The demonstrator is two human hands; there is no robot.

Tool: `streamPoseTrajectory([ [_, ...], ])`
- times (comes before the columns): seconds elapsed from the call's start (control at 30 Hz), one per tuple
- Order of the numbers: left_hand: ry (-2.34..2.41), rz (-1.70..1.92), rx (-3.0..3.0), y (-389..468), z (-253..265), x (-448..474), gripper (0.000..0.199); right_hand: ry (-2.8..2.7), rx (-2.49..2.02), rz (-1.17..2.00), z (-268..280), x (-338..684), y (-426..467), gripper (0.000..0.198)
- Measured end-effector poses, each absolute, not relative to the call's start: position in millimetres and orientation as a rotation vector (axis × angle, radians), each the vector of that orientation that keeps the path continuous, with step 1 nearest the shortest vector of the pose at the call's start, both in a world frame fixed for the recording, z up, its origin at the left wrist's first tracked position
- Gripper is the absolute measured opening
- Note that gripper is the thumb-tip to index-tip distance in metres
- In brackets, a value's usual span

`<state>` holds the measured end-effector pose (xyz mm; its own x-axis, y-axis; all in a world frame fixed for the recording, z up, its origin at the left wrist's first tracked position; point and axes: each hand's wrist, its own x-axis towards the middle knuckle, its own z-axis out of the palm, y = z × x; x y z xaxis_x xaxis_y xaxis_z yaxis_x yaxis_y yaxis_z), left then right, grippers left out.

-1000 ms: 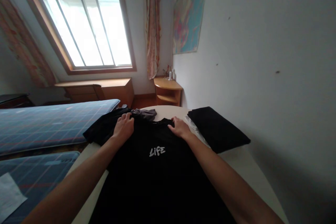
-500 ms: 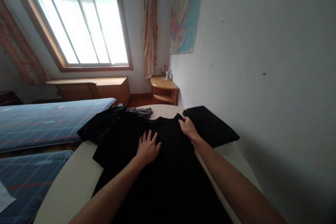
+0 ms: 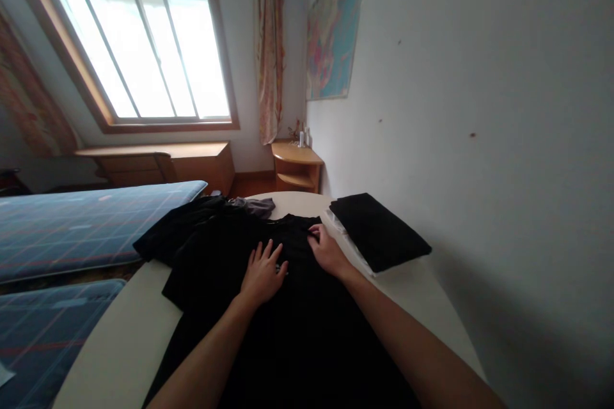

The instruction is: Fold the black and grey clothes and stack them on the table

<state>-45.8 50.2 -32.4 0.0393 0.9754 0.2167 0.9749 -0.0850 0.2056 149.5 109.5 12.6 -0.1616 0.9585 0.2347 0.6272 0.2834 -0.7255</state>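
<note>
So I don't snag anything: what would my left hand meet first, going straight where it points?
Probably the collar of the shirt: the left hand seems to lie on its front, pointing roughly that way, though depth is unclear.

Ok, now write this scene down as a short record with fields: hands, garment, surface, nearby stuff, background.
Left hand: spread flat on the shirt's chest
Right hand: fingers curled on the cloth beside the neckline; grip unclear
Garment: black shirt, laid out, neckline away from the person
Surface: pale table with a curved edge
Right of shirt: folded black cloth
Beyond shirt, to the left: grey cloth
Background: window, wall map
</note>
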Motion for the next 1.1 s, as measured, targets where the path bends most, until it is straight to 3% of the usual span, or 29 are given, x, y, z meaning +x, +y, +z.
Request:
streamPoseTrajectory([
  [0.17,2.1,0.549,2.273,51,-34,-46,0.055,-2.27,-1.441,0.151,4,153,73,0.048],
  [0.33,1.849,0.72,2.416,51,-31,-46,0.052,-2.279,-1.549,0.041,16,176,52,0.025],
  [0.47,1.703,0.758,2.517,51,-27,-45,0.045,-2.317,-1.568,0.137,19,201,47,0.012],
  [0.6,1.658,0.741,2.543,50,-25,-44,0.041,-2.391,-1.485,0.268,18,218,46,0.018],
  [0.87,1.616,0.767,2.542,51,-29,-46,0.043,-2.406,-1.423,0.205,13,220,56,0.013],
  [1.1,1.638,0.778,2.553,53,-34,-48,0.034,-2.315,-1.279,0.271,24,221,51,0.013],
])
